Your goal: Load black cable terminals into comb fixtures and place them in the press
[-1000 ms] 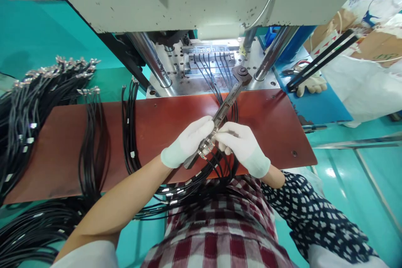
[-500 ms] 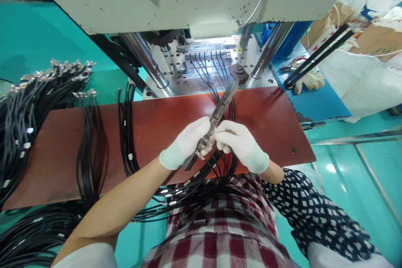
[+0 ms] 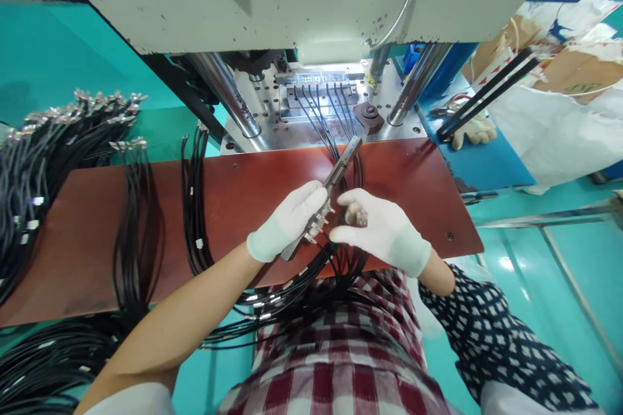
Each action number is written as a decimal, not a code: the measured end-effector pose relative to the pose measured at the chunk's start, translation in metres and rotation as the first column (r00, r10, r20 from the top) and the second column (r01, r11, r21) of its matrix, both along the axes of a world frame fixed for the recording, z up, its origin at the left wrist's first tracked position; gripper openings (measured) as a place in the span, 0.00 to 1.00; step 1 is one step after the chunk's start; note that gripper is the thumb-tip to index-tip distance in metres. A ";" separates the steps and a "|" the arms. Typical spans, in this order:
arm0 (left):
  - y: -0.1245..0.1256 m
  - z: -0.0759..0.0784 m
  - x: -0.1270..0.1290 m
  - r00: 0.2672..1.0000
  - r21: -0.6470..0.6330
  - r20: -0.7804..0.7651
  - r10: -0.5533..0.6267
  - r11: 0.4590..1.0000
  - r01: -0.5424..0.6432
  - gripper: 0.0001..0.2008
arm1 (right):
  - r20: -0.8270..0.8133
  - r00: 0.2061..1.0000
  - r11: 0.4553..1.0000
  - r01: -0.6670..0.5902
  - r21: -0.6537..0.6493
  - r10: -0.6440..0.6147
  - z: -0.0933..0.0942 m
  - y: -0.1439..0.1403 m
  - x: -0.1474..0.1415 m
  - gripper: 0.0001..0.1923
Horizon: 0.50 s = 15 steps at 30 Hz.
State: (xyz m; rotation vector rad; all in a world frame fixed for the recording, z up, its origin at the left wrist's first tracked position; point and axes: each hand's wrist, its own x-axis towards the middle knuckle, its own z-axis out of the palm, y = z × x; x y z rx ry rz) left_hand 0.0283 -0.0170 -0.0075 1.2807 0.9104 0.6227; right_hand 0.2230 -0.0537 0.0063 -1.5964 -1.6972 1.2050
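Gloved left hand [image 3: 287,220] clamped around a long metal bar [image 3: 325,198] with several cable ends seated along it, held over the near edge of the red board [image 3: 243,188]. Right hand [image 3: 379,228] pinching one small metal plug [image 3: 357,217] just beside the bar, not yet seated. Six cables [image 3: 324,107] already laid in the press mold [image 3: 318,92] far behind. Large bundle of loose cables [image 3: 63,142] waiting at left.

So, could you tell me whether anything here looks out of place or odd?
A loose white glove lies beside pliers on the blue surface right of the press; otherwise nothing stands out.
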 end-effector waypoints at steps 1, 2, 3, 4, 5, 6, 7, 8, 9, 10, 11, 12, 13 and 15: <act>0.001 -0.001 0.000 1.000 -0.022 0.031 -0.004 1.000 0.004 0.21 | 0.064 0.998 1.000 -0.018 -0.020 0.019 0.000 -0.002 0.006 0.25; 0.002 -0.001 -0.001 0.999 -0.037 0.054 -0.007 0.999 0.009 0.21 | 0.056 0.997 0.997 -0.048 -0.056 0.051 0.000 -0.004 0.011 0.25; 0.003 -0.002 -0.002 0.998 -0.049 0.070 -0.009 0.999 0.012 0.21 | -0.016 0.996 0.992 -0.086 -0.092 0.085 -0.002 -0.006 0.014 0.21; 0.004 -0.002 -0.002 0.997 -0.062 0.081 -0.012 0.998 0.017 0.21 | -0.122 0.987 0.987 -0.115 -0.114 0.101 -0.004 -0.008 0.017 0.18; 0.004 -0.001 -0.003 0.996 -0.082 0.088 -0.014 0.996 0.022 0.21 | -0.222 0.971 0.984 -0.124 -0.127 0.094 -0.006 -0.009 0.018 0.14; 0.005 0.000 -0.003 0.996 -0.113 0.094 -0.013 0.993 0.024 0.21 | -0.292 0.954 0.984 -0.115 -0.137 0.071 -0.008 -0.010 0.019 0.12; 0.006 0.001 -0.004 0.995 -0.155 0.100 -0.008 0.988 0.023 0.20 | -0.331 0.943 0.985 -0.094 -0.146 0.041 -0.009 -0.011 0.018 0.11; 0.007 0.003 -0.004 0.994 -0.210 0.113 -0.003 0.977 0.027 0.20 | -0.349 0.937 0.984 -0.067 -0.162 0.006 -0.010 -0.011 0.017 0.10; 0.009 0.005 -0.005 0.991 -0.276 0.134 -0.005 0.960 0.042 0.20 | -0.356 0.934 0.981 -0.044 -0.188 -0.027 -0.010 -0.012 0.017 0.10; 0.010 0.007 -0.006 0.986 -0.343 0.166 -0.013 0.937 0.070 0.20 | -0.364 0.929 0.977 -0.018 -0.213 -0.062 -0.010 -0.012 0.016 0.09; 0.011 0.009 -0.007 0.977 -0.395 0.211 -0.027 0.912 0.111 0.21 | -0.381 0.919 0.972 0.006 -0.234 -0.098 -0.009 -0.013 0.015 0.08; 0.012 0.011 -0.008 0.964 -0.423 0.261 -0.045 0.893 0.156 0.22 | -0.407 0.903 0.969 0.032 -0.246 -0.134 -0.008 -0.014 0.014 0.07; 0.013 0.012 -0.010 0.951 -0.422 0.301 -0.069 0.885 0.197 0.22 | -0.438 0.884 0.967 0.055 -0.249 -0.163 -0.008 -0.014 0.013 0.08; 0.013 0.013 -0.014 0.946 -0.354 0.305 -0.114 0.908 0.224 0.22 | -0.501 0.842 0.967 0.087 -0.239 -0.199 -0.008 -0.016 0.011 0.11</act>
